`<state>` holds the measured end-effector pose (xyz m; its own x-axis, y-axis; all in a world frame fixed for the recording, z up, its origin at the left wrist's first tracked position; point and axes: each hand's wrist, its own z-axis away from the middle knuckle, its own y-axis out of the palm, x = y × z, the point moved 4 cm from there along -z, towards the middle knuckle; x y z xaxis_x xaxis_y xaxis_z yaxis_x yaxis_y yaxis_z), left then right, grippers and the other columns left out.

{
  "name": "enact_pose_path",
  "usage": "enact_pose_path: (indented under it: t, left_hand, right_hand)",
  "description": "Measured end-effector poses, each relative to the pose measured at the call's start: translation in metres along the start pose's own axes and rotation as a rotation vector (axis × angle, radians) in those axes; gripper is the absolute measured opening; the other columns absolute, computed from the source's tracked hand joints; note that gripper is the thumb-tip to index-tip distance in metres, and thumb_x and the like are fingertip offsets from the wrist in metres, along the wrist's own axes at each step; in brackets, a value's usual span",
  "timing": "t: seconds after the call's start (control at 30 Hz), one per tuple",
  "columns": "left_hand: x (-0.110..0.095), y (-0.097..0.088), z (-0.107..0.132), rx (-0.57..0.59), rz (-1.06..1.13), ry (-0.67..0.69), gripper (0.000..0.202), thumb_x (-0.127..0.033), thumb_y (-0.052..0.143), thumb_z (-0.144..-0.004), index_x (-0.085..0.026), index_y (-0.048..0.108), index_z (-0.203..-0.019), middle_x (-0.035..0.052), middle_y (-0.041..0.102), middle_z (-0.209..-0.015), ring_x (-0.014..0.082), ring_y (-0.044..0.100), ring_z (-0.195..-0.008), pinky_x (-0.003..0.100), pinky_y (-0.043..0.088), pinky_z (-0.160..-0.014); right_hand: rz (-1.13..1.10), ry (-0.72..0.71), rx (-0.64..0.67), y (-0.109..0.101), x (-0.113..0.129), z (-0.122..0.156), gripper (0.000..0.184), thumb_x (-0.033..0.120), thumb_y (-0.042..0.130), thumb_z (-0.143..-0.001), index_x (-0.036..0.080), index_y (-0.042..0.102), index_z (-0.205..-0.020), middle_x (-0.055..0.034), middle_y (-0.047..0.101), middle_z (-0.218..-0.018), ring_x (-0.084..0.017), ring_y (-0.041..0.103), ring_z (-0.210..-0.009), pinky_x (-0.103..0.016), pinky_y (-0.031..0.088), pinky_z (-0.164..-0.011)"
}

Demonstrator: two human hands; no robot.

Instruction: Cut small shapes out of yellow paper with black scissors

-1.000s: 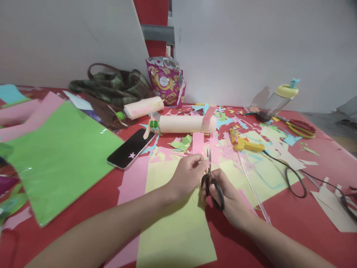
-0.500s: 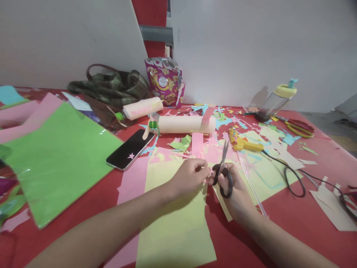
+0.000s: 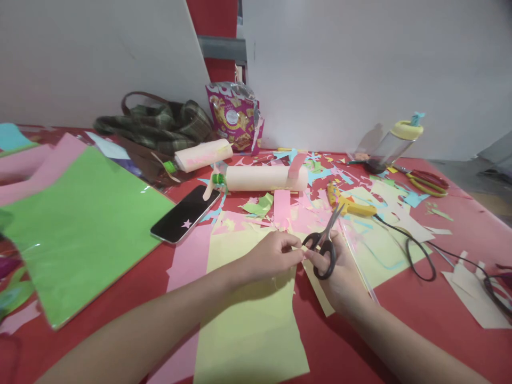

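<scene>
My right hand (image 3: 342,269) holds a pair of black-handled scissors (image 3: 325,242), blades pointing up and away to the right. Its thumb and fingertip meet my left hand (image 3: 276,257), which is pinched closed beside it. A tiny bit of pink paper (image 3: 304,250) shows between the fingertips of both hands, mostly hidden. Beneath them lie a pale yellow sheet (image 3: 252,325) and a pink sheet (image 3: 180,288). Just beyond, a white paper-wrapped tube (image 3: 260,178) with a green cap lies on its side, a pink strip over its right end.
A phone (image 3: 186,216) carrying a pink paper star lies left, by green sheets (image 3: 88,229). A yellow glue gun (image 3: 352,205) with a black cord sits right, near pliers (image 3: 426,181) and a clear bottle (image 3: 394,144). A snack bag (image 3: 234,117) and plaid bag (image 3: 160,125) stand behind.
The scissors have tilted to the right in my right hand. The fingertips of both hands have come together around the pink bit.
</scene>
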<state>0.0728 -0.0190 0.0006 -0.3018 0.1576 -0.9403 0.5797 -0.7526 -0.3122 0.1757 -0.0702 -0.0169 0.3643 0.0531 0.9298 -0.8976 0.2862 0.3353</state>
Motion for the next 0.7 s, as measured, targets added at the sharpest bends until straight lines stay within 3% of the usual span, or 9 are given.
enact_pose_path:
  t: [0.7]
  left_hand:
    - [-0.0012,-0.0004,0.0014,0.014,-0.002,-0.013,0.021,-0.024,0.037,-0.074,-0.014,0.043,-0.056,-0.0037,0.039,-0.056,0.0072,0.038,-0.052,0.019,0.029,-0.050]
  right_hand:
    - [0.048,-0.016,0.001,-0.0010,0.0006,0.0008,0.026,0.013,0.062,-0.064,0.023,0.041,-0.075,0.0050,0.052,-0.071,-0.009,0.048,-0.060,-0.021,0.037,-0.052]
